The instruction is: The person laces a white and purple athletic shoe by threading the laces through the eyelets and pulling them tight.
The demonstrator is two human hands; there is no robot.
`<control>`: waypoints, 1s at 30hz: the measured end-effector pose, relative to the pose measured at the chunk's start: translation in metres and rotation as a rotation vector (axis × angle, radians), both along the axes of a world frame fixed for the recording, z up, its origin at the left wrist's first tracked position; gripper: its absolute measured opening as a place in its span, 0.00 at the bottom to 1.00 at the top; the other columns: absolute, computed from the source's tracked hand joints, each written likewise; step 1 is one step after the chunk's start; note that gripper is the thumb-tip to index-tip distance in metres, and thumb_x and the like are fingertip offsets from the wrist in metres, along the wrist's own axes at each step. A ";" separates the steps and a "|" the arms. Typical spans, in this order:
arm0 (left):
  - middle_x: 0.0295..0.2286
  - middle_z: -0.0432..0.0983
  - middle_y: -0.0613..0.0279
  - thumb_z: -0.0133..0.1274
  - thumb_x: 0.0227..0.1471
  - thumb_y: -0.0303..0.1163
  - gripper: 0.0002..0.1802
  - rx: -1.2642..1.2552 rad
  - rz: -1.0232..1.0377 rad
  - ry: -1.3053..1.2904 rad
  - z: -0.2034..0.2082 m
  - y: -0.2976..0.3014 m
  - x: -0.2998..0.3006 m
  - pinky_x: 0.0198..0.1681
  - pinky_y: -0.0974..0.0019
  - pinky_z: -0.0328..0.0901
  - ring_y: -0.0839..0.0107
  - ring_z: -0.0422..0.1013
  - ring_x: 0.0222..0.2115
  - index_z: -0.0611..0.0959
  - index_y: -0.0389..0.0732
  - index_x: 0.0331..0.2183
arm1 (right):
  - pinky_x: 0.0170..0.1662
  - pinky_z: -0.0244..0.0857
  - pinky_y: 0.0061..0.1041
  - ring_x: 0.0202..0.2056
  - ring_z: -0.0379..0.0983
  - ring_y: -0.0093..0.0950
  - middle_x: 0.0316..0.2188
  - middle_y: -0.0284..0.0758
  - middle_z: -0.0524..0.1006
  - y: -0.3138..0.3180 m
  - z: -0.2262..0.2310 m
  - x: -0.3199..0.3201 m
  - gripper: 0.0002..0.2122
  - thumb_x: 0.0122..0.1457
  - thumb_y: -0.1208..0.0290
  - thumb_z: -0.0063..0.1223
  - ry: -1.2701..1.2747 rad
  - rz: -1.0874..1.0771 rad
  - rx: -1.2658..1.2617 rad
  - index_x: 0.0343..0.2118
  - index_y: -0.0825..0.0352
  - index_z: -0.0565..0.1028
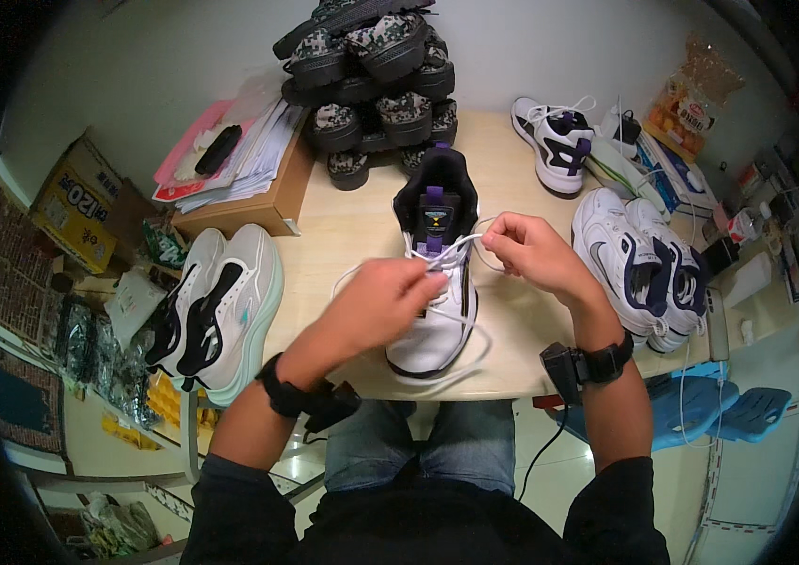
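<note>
A white sneaker point(418, 350) with a black lining and purple tabs stands at the middle of the table, toe toward me. White shoelace point(461, 243) crosses over its tongue, and loose loops hang around its sides. My right hand point(533, 252) is closed in a pinch on one lace end, to the right of the shoe's opening. Over the shoe's left side, my left hand point(382, 299) has its fingers curled together on the lace near the eyelets. The left fingertips are partly hidden and slightly blurred.
Grey-white running shoes point(244, 311) stand at the left edge. White-and-navy sneakers point(639, 254) sit at the right, with another white-black sneaker point(559, 146) behind. Camouflage shoes point(371, 85) are piled at the back, beside a cardboard box point(277, 202) bearing papers. A blue stool point(701, 410) is below right.
</note>
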State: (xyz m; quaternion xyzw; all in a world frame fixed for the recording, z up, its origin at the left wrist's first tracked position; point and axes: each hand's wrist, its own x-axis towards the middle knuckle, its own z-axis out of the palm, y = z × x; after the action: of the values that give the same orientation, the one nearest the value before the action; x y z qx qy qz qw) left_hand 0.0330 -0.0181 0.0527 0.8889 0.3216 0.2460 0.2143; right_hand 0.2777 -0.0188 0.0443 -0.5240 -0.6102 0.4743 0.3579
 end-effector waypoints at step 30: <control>0.26 0.72 0.51 0.54 0.50 0.29 0.12 0.148 0.129 0.088 0.007 0.030 -0.007 0.35 0.57 0.66 0.54 0.71 0.29 0.80 0.36 0.38 | 0.26 0.58 0.15 0.23 0.63 0.13 0.21 0.24 0.70 -0.032 0.008 -0.001 0.05 0.58 0.72 0.55 0.007 -0.078 0.161 0.31 0.68 0.74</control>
State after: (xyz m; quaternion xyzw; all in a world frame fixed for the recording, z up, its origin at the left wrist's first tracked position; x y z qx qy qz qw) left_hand 0.0258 0.0119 0.0596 0.8897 0.3682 0.2430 0.1176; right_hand 0.2765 -0.0513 0.0522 -0.5154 -0.6243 0.4110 0.4191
